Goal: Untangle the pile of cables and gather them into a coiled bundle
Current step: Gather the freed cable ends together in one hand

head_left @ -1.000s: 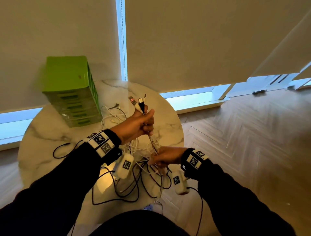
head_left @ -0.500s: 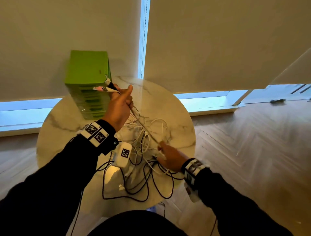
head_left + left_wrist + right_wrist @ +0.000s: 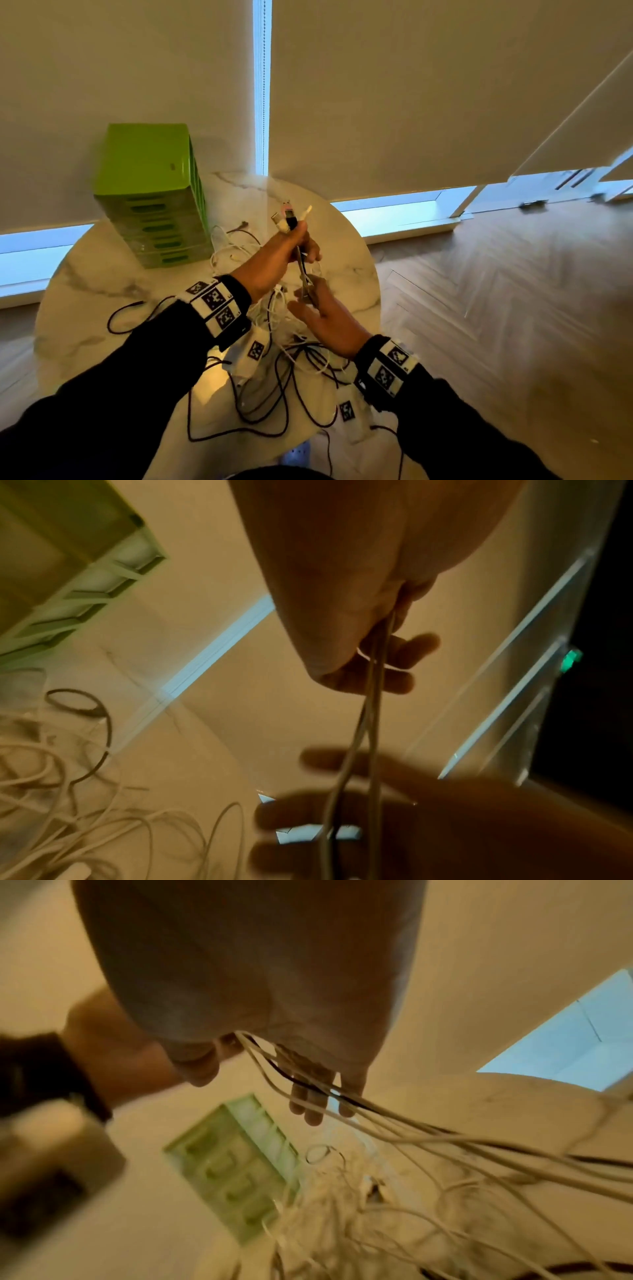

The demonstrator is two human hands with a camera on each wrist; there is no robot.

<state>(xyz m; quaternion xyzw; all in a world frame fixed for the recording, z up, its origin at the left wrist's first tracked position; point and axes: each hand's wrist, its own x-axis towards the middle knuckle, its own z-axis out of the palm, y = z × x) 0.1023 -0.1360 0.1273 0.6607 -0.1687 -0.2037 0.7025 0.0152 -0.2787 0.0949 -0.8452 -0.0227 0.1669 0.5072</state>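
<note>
Likely the left hand (image 3: 291,246), fisted round the cables (image 3: 301,270) above the bench (image 3: 102,284), will drag tangled loops off the near edge, since the right hand (image 3: 322,311) lies spread, guiding loosely.

There is one round bench (image 3: 102,284) and one green box of drawers (image 3: 150,192) on it. Two hands show, the left hand (image 3: 277,253) and the right hand (image 3: 325,315). The cables (image 3: 274,387) are too tangled to count, but about four plug ends (image 3: 291,216) stick up together.
</note>
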